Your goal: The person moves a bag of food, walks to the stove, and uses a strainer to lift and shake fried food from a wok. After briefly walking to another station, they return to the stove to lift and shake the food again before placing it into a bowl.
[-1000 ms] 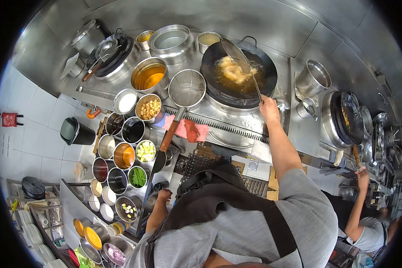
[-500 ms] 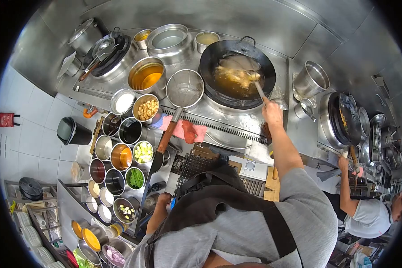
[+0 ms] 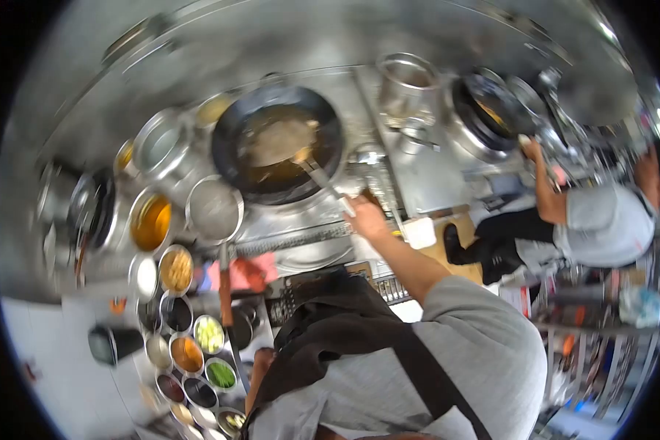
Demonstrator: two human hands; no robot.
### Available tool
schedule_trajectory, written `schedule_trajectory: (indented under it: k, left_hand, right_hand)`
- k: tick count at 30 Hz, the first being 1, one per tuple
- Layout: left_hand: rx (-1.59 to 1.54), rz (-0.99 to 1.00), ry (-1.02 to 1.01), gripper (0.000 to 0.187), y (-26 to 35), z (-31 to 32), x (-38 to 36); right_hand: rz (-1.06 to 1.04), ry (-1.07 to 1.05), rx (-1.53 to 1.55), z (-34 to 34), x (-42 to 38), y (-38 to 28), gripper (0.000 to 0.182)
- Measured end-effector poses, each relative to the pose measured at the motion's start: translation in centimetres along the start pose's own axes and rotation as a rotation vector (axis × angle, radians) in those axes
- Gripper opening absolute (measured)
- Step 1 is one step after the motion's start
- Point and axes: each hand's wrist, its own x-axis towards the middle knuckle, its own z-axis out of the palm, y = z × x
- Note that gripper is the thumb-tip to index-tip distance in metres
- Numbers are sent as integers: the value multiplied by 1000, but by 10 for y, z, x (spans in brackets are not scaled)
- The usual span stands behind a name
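My right hand is closed around the handle of a wide mesh skimmer. Its head lies in brown oil in a black wok on the stove. Pale golden bits of food show near the skimmer's rim; blur hides their kind. Low beside the dark apron, my left hand is partly in view near the edge of the ingredient counter. Its fingers are too hidden and blurred to read. A round strainer with a wooden handle rests left of the wok, above a pink cloth.
A pot of orange liquid and several ingredient containers crowd the left side. A steel pot stands right of the wok. Farther right, a co-worker reaches toward another wok. A dark bin stands on the floor.
The view has swung right, so the stove appears farther left and more of the co-worker shows. My right hand still grips the skimmer in the wok; less of the golden food is visible.
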Motion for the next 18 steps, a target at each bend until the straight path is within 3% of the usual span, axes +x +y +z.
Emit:
schedule_trajectory:
  k: [4, 5, 9, 12, 14, 16, 18]
  left_hand:
    - [89, 70, -44, 30, -9, -30, 44]
    - [93, 89, -54, 28, -4, -42, 54]
    - [162, 217, -80, 22, 18, -88, 90]
    - [228, 324, -87, 18, 30, -108, 114]
    - [298, 414, -89, 16, 31, -116, 126]
    - [335, 496, -97, 14, 35, -125, 132]
    - [299, 585, -127, 14, 30, -137, 125]
  right_hand:
    - [11, 191, 200, -23, -21, -5, 40]
    - [102, 125, 211, -35, -27, -5, 42]
    - [152, 210, 210, -57, -66, 18, 41]
    - [279, 185, 145, -72, -111, 32, 38]
    - [466, 275, 114, -78, -154, 35, 35]
    - [705, 233, 106, -74, -201, 36, 33]
    - [704, 207, 96, -58, -255, 40, 32]
